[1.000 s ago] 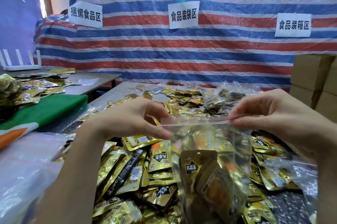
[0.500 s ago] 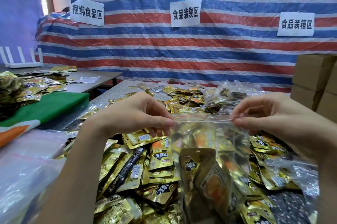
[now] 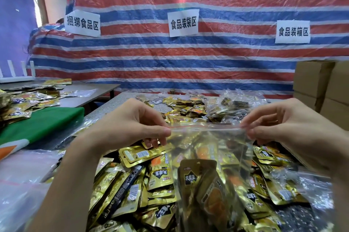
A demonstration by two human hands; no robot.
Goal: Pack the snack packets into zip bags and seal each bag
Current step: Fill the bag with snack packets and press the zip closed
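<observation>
Zip bag [image 3: 207,156], head view: position and hold? (Trainee)

Raised above the bench [image 3: 117,103] and the loose snack packets [image 3: 132,190]. Left hand [image 3: 128,127] and right hand [image 3: 294,126], well apart, each pinch one end of the zip strip [image 3: 205,127]. (Instructor)

Handling? (Trainee)

Thin, limp, probably slippery film. The bagged packets [image 3: 200,180] look light and sag low. Grip the stiffer zip strip, not the film. (Instructor)

Clear zip bag [image 3: 207,148] hangs upright, gold snack packets [image 3: 204,190] inside.
</observation>
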